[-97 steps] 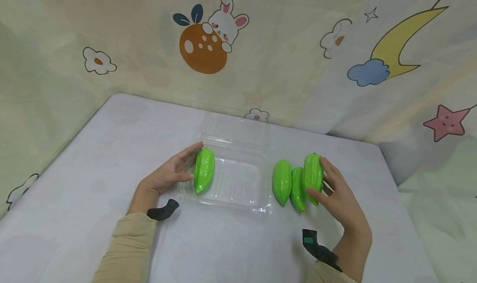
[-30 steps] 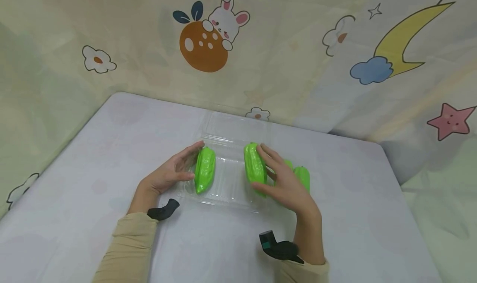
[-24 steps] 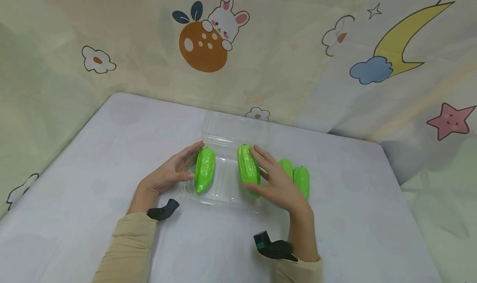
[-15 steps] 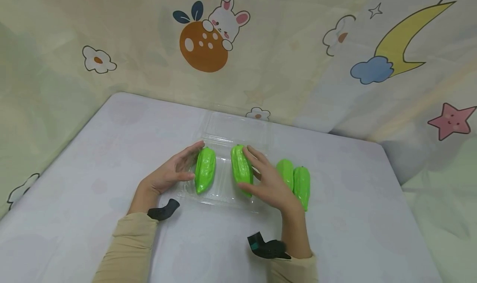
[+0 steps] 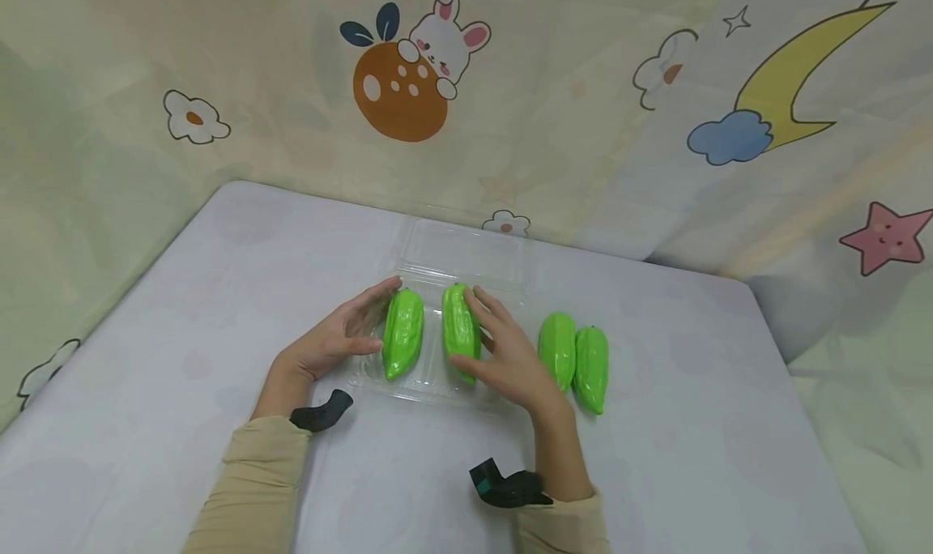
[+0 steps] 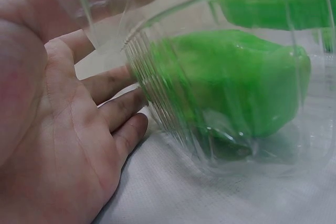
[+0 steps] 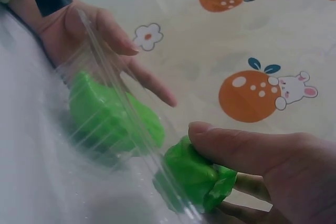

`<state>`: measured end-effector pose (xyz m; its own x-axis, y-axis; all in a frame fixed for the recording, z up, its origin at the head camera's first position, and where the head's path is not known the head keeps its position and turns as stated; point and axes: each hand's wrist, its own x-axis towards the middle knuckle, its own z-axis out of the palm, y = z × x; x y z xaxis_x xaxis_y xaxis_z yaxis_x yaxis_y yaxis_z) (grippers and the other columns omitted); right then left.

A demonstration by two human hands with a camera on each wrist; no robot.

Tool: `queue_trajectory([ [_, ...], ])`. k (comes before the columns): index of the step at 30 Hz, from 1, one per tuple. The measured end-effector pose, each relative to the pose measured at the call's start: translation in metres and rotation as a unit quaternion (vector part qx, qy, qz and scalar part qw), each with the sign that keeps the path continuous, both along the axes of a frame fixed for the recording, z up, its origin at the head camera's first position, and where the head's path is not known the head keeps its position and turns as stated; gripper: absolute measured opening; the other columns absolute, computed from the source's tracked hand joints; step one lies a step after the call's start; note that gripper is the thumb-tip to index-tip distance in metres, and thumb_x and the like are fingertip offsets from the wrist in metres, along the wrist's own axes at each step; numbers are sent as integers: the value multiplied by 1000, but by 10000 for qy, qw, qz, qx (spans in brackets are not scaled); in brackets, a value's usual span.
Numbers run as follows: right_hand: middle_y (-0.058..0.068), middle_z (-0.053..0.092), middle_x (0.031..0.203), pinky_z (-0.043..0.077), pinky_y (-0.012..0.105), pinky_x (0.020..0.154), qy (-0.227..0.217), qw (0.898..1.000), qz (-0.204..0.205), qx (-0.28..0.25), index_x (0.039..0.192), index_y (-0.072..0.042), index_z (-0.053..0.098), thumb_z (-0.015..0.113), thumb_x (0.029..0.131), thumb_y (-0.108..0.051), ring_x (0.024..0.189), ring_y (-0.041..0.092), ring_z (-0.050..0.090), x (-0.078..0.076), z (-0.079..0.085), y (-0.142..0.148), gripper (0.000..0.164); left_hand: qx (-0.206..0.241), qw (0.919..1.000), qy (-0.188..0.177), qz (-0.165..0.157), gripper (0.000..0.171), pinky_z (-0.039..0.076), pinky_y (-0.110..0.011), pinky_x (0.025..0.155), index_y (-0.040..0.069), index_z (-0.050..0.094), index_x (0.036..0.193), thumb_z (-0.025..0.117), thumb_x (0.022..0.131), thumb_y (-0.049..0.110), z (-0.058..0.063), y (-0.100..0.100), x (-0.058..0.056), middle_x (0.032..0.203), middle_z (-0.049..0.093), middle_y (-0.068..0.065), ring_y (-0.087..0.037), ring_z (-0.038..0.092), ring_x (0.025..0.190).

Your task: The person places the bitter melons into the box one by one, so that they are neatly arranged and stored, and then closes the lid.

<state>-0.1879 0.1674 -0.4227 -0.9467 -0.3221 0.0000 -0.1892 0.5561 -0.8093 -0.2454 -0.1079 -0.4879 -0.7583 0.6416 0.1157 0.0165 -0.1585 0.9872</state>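
Against a cartoon-printed backdrop (image 5: 539, 141), at a white table (image 5: 408, 481), a right hand (image 5: 510, 361) grips a green fruit (image 5: 457, 323) over the middle of a clear plastic box (image 5: 408, 394). The left hand (image 5: 341, 335), fingers nearly straight, is at its nine o'clock wall, beside a second fruit (image 5: 404, 333) inside; a third (image 5: 557, 350) and fourth (image 5: 592, 369) lie outside, toward three. A slick skin could slip the grip; a knock could skid the light-looking box. The held piece is glossy, lime-bright and ribbed.

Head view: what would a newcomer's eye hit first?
Probably the vivid green fruits: one in the clear container, one in the right hand, two on the white table to its right. Then the orange-and-rabbit print on the backdrop, upper middle.
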Motion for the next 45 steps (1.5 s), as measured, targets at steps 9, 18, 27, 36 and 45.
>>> queue_trajectory([
  [9, 5, 17, 159, 42, 40, 104, 6, 9999, -91, 63, 151, -20, 25, 78, 78, -19, 142, 26, 29, -3, -8, -8, 91, -22, 10000, 16, 29, 91, 20, -6, 109, 14, 18, 153, 70, 79, 5, -1, 0, -1, 161, 12, -2, -17, 1, 149],
  [18, 8, 21, 158, 44, 39, 103, -3, 9989, -272, 379, 150, -17, 28, 80, 76, -23, 141, 27, 33, -4, -13, -13, 91, -74, 9999, -50, 55, 91, 18, -7, 110, 15, 17, 153, 71, 80, 8, 1, 1, 1, 161, 11, -1, -16, 0, 149],
  [27, 9, 27, 156, 43, 42, 105, -66, 9937, -472, 1016, 149, -20, 31, 80, 75, -33, 137, 31, 38, -4, -17, -18, 90, -71, 10000, 11, 21, 92, 19, -7, 110, 14, 17, 153, 72, 80, 10, 1, 1, 1, 161, 10, -3, -19, 0, 149],
  [36, 11, 27, 156, 36, 49, 109, -116, 9916, -491, 1192, 150, -19, 30, 78, 76, -35, 140, 33, 33, -2, -16, -20, 89, -97, 9999, -15, 38, 91, 11, -21, 118, 15, 17, 153, 71, 80, 9, 1, 2, 1, 161, 10, -2, -19, 0, 149],
  [45, 13, 21, 157, 34, 54, 109, -135, 9934, -179, 1125, 151, -17, 25, 69, 82, -36, 141, 36, 30, -3, -18, -16, 84, -126, 9999, -47, 90, 90, -4, -48, 118, 14, 17, 153, 71, 81, 9, 0, 2, 0, 161, 10, -3, -21, -1, 149],
])
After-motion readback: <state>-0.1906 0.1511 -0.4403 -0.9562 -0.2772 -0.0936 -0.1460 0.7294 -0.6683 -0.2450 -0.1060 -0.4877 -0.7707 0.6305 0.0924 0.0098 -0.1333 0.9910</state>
